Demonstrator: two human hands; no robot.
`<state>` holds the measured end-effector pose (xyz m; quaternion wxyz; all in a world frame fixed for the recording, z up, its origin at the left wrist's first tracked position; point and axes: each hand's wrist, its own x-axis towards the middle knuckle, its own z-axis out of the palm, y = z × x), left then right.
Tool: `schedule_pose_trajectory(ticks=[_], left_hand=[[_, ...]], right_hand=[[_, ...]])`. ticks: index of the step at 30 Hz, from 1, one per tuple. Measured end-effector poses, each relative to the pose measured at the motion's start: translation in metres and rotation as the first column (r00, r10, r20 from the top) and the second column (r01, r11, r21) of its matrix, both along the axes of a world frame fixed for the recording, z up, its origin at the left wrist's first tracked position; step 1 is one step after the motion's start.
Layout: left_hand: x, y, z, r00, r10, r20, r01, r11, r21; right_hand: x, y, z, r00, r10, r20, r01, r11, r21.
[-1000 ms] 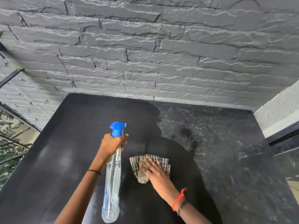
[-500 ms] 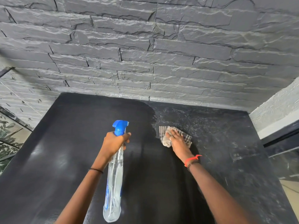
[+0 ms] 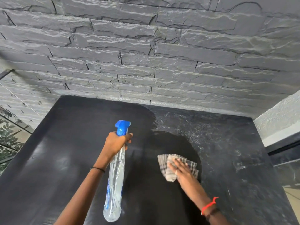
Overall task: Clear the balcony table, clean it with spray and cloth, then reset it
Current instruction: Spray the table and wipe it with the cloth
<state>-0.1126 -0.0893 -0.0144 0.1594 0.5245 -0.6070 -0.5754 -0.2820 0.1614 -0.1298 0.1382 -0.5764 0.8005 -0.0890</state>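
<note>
Grey checked cloth (image 3: 162,162) flat under fingers (image 3: 176,162) of right hand (image 3: 183,173), on table (image 3: 65,143).

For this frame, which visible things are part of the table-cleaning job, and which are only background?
In the job: clear plastic spray bottle with blue trigger, gripped by the left hand; grey checked cloth, pressed under the right hand; black tabletop.

Just surroundings: grey stone-clad wall; white textured wall; green foliage behind glass.

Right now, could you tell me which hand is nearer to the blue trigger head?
Left. The left hand grips the spray bottle just below the blue trigger head; the right hand presses the cloth to the table, off to its right.
</note>
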Motion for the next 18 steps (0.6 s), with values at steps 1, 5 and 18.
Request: schedule_pose_trajectory(ticks=[1, 5, 18], left_hand=[[-0.002, -0.001, 0.0, 1.0, -0.008, 0.004, 0.008, 1.0, -0.004], [-0.009, -0.001, -0.003, 1.0, -0.017, 0.016, 0.017, 1.0, -0.013], [-0.048, -0.007, -0.005, 0.994, -0.062, 0.094, 0.067, 0.997, -0.05]], right_hand=[[-0.019, -0.003, 0.0, 0.999, -0.048, 0.009, 0.048, 0.999, 0.011], [-0.082, -0.054, -0.001, 0.987, -0.158, -0.004, 0.158, 0.987, 0.017], [-0.003, -0.122, 0.0, 0.99, 0.143, -0.019, -0.143, 0.989, -0.037]])
